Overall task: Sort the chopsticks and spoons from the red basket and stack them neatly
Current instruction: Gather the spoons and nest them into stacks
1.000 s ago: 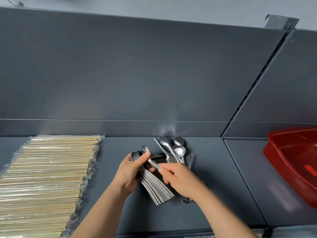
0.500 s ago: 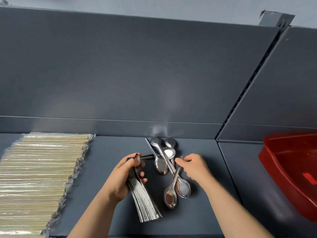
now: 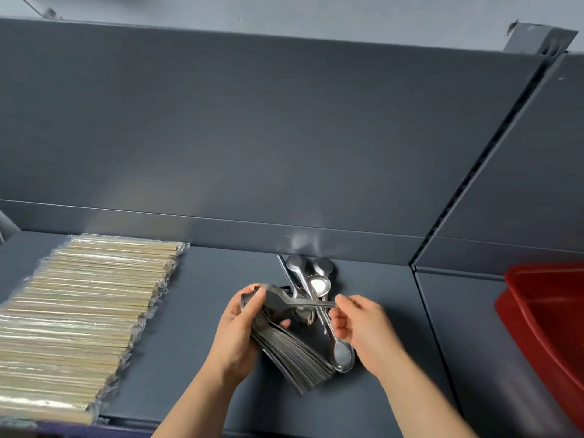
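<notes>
Spoons occupy three positions around the hands. Position one: the nested spoon stack [image 3: 290, 352] is gripped in the left hand [image 3: 237, 336], with the fingers curled under the bowl end and the thumb pressed on top. Its handles fan out below the left hand and toward the right hand [image 3: 363, 327]. Position two: a single spoon [image 3: 303, 301] spans the gap between both hands, lying nearly level. Its bowl sits on top of the stack beneath the left thumb, and its handle end is pinched between the right thumb and fingertips. The remaining right fingers are loosely curled. Position three: the loose spoons [image 3: 319, 281] lie crossed on the grey shelf [image 3: 202, 358], beyond and between the hands. Their far ends are near the rear panel [image 3: 252, 137], and one bowl lies just beside the right palm. Blur obscures the bowl end of the stack, so the spoon count cannot be determined. Wrapped chopsticks [image 3: 85, 311] lie in a flat, aligned layer well apart on the outer side of the left hand, in clear plastic sleeves. The red basket [image 3: 543, 314] stands well apart on the outer side of the right hand, on the adjoining shelf section, partly cut off by the frame edge.
</notes>
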The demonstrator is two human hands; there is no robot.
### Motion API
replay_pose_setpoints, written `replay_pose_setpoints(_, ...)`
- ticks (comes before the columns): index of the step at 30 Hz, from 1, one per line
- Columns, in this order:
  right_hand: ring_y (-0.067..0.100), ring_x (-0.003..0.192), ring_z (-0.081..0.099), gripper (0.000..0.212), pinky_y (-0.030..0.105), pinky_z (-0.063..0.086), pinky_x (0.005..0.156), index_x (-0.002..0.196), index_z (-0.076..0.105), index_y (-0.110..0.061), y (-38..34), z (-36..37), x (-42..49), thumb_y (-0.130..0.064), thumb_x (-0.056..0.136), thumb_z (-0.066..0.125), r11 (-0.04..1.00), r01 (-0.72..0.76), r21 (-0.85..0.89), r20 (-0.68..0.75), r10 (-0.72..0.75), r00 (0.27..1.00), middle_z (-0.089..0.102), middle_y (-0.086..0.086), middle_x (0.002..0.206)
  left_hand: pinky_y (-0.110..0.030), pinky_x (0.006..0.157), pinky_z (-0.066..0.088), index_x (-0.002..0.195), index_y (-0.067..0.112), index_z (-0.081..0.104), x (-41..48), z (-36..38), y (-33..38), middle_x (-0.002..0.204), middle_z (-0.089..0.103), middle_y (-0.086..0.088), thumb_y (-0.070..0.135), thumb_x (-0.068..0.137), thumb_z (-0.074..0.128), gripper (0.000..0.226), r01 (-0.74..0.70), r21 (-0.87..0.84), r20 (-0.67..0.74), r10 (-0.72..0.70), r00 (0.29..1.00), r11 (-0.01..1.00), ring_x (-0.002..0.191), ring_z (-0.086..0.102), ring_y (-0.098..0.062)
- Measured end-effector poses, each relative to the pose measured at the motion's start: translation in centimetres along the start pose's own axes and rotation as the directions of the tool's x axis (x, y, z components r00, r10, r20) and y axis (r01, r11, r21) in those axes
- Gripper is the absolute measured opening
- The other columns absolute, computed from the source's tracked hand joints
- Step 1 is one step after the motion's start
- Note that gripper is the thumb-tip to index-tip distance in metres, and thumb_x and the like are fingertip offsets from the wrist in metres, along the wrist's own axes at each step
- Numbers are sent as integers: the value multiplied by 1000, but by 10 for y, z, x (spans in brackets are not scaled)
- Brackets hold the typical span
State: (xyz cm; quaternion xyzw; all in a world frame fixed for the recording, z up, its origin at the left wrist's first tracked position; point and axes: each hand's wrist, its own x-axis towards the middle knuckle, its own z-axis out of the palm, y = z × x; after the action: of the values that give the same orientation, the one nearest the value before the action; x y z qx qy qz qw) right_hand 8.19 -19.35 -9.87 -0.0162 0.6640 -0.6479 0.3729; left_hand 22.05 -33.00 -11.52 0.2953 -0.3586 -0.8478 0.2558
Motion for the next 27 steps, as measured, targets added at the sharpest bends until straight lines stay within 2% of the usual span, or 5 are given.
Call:
replay_pose_setpoints(6, 6, 40, 32, 19, 14, 26, 40, 71, 67, -6, 5, 1, -22, -18, 85, 62, 883, 153, -443, 216, -61, 975, 57, 0, 54, -37, 62, 55, 115, -1, 53, 0, 6, 1, 82, 65, -20, 13, 80, 73, 42, -96, 102, -26, 99, 995, 990, 68, 65, -32)
replay_pose_setpoints(10, 9, 40, 34, 20, 19, 29, 43, 72, 72, -14, -2, -3, -28, -30, 81, 65, 834, 167, -526, 356, 38, 934, 61, -2, 54, -41, 64, 56, 107, 2, 54, 7, -1, -1, 84, 64, -23, -7, 87, 56, 22, -105, 120, -118, 119, 986, 987, 79, 68, -37)
replay_pose_setpoints(15, 6, 52, 53, 31, 26, 41, 54, 69, 65, -20, -2, -15, -18, -50, 75, 71, 617, 211, -758, 47, -271, 962, 63, -7, 59, -39, 59, 57, 93, 13, 58, 8, -11, 4, 90, 71, -13, -14, 87, 42, 31, -55, 53, -171, 63, 983, 997, 77, 72, -34)
replay_pose_setpoints(20, 18, 53, 48, 31, 28, 38, 52, 73, 59, -13, 12, -22, -17, -43, 70, 62, 265, 28, -964, -11, -144, 990, 66, 1, 67, -40, 59, 57, 93, 15, 60, 8, -21, 12, 85, 71, -9, -11, 88, 44, 31, -34, 108, -133, 49, 990, 994, 72, 71, -29)
replay_pose_setpoints(27, 21, 60, 63, 18, 33, 56, 60, 75, 64, -15, -8, -36, -17, -10, 90, 54, 704, 209, -679, -105, -375, 921, 68, 2, 67, -37, 58, 56, 95, 13, 61, 10, -17, 14, 77, 67, -8, 6, 89, 63, 10, 46, 101, -64, -39, 997, 994, 67, 66, -27)
